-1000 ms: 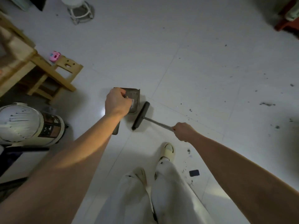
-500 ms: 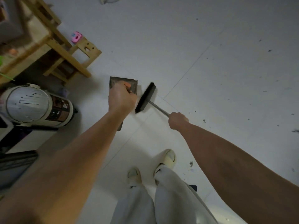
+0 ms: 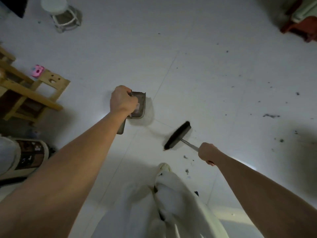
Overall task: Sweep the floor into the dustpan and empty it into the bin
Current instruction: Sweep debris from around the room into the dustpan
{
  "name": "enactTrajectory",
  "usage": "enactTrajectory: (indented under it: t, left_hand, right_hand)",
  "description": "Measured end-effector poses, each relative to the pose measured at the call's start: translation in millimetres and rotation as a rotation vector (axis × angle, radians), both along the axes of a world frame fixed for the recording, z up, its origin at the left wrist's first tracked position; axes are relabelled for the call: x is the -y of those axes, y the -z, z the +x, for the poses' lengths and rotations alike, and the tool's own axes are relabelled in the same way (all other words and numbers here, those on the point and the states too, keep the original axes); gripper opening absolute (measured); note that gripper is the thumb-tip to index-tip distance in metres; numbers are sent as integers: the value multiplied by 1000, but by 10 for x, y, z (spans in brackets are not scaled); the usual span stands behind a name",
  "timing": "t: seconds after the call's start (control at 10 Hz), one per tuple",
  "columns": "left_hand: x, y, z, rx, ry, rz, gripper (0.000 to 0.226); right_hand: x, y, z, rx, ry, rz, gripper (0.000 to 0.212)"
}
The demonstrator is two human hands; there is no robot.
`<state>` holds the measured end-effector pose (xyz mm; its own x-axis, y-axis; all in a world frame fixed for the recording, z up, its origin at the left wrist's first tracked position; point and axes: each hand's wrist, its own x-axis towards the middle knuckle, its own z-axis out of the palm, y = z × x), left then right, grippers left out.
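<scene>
My left hand (image 3: pixel 122 100) grips the handle of a dark grey dustpan (image 3: pixel 139 105), whose pan hangs over the white tiled floor with scraps inside. My right hand (image 3: pixel 206 152) holds the thin metal handle of a black broom (image 3: pixel 177 135). The broom head is down at the floor, to the right of and nearer me than the dustpan, well apart from it. Dark specks of dirt (image 3: pixel 271 115) lie scattered over the tiles to the right, and a few crumbs (image 3: pixel 186 158) lie by my foot.
A wooden frame (image 3: pixel 34 93) with a pink toy (image 3: pixel 37 71) behind it stands at the left. A white patterned drum-shaped container (image 3: pixel 25 155) is below it. A white stool (image 3: pixel 60 12) is at the far left, red furniture (image 3: pixel 300 26) at the far right. My legs (image 3: pixel 171 203) are below.
The broom head has swung away from the dustpan's mouth, to the right and toward me. The camera has tilted, bringing the stool and the dirt on the right back into view.
</scene>
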<state>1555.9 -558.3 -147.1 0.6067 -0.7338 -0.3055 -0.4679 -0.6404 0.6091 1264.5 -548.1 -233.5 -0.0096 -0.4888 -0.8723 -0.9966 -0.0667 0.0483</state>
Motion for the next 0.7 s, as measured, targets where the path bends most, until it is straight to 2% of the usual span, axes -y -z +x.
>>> enactTrajectory:
  t: [0.1, 0.3, 0.4, 0.6, 0.7]
  left_hand:
    - [206, -48, -56, -33, 31, -35, 25]
    - [642, 15, 57, -21, 166, -30, 16]
    - [831, 89, 221, -36, 208, -7, 17]
    - [1185, 136, 655, -119, 233, 15, 23]
    - [1352, 138, 895, -165, 247, 32, 20]
  right_hand:
    - [83, -239, -76, 84, 172, -18, 26]
    - [202, -86, 273, 132, 142, -152, 29]
    - [318, 44, 621, 116, 119, -145, 30]
    - [329, 69, 965, -56, 134, -134, 29]
    - [375, 2, 1107, -124, 193, -210, 27]
